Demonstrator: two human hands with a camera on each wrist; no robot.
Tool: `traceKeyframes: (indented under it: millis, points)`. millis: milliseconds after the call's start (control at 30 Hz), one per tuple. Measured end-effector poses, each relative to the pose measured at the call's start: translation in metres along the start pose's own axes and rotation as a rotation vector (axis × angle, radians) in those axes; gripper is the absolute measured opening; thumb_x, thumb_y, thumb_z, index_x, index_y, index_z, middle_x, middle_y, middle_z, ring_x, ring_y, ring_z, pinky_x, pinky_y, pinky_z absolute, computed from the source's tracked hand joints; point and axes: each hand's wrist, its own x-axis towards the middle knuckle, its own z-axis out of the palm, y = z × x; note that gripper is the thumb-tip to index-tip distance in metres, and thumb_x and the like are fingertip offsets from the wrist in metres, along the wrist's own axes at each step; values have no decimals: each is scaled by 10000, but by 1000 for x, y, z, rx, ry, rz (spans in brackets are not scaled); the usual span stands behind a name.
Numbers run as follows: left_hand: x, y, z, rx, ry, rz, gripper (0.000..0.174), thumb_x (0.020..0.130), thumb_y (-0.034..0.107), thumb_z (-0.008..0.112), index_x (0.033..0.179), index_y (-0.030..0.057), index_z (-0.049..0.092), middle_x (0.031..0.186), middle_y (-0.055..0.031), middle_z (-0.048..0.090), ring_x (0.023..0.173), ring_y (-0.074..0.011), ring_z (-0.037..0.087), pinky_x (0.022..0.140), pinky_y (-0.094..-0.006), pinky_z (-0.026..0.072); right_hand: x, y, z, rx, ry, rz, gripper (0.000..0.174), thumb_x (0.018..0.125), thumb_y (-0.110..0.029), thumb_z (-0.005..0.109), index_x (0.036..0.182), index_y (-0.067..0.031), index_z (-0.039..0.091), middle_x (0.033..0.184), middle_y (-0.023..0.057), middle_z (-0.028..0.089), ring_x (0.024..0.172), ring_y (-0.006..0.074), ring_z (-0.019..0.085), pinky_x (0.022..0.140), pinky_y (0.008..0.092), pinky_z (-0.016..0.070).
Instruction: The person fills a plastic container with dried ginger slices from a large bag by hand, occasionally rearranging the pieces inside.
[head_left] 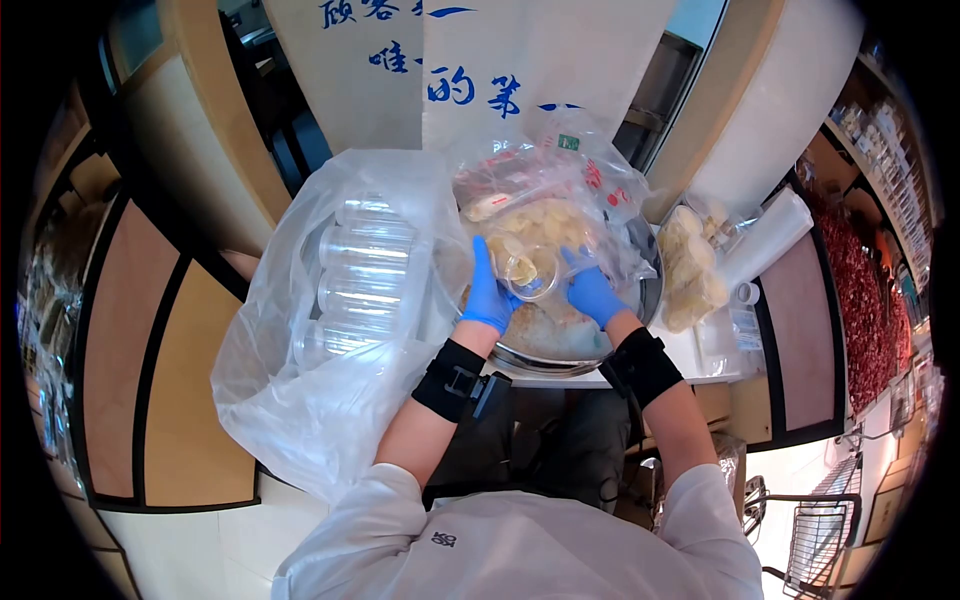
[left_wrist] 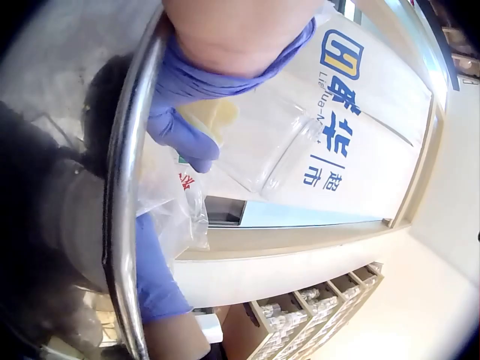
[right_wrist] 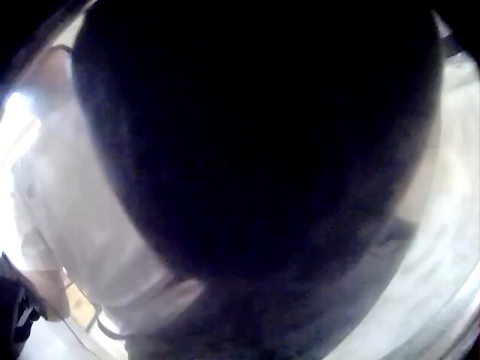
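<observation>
My blue-gloved left hand grips a clear plastic jar, tilted, with its mouth toward the right hand. Pale yellow slices lie inside the jar near its bottom in the left wrist view. The right hand, also gloved in blue, is just right of the jar's mouth with its fingers extended over the basin. Below both hands is a wide metal basin holding a plastic bag of pale slices. A dark shape blocks most of the right wrist view, hiding that hand.
On the left, a large translucent bag holds several stacked clear jars. Filled jars, a plastic roll and a white cap stand right of the basin. A white board with blue lettering rises behind it.
</observation>
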Motion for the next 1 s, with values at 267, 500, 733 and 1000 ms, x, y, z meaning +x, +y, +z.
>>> traceKeyframes:
  millis: [267, 500, 733, 1000]
  points:
    - [-4, 0, 5, -37, -48, -82, 726, 864, 632, 297, 1320, 70, 358, 1291, -142, 442, 1179, -287, 442, 982, -438, 377, -1, -20, -10, 79, -317, -90, 528, 726, -224, 627, 1189, -14, 481, 1227, 207, 466, 1128, 362, 436, 986, 410, 329]
    - [-2, 2, 2, 14, 77, -53, 709, 866, 616, 304, 1310, 67, 368, 1297, -142, 433, 1181, -282, 440, 989, -424, 371, 9, 4, 11, -246, -27, -182, 541, 770, -189, 609, 1261, -38, 438, 1257, 190, 451, 1183, 320, 407, 1000, 388, 326]
    - [-14, 4, 20, -40, 60, -10, 657, 870, 580, 324, 1292, 80, 389, 1294, -115, 434, 1181, -267, 438, 984, -393, 376, 10, 13, 18, 745, 71, 306, 474, 751, -253, 673, 1153, -43, 535, 1095, 143, 568, 1001, 241, 545, 872, 344, 435]
    - [-15, 4, 22, -25, 75, -13, 639, 875, 576, 315, 1279, 89, 408, 1280, -110, 448, 1177, -266, 440, 980, -388, 376, 7, 10, -1, 849, 63, 496, 287, 768, -138, 621, 1029, -25, 579, 893, 118, 596, 696, 219, 615, 563, 293, 514]
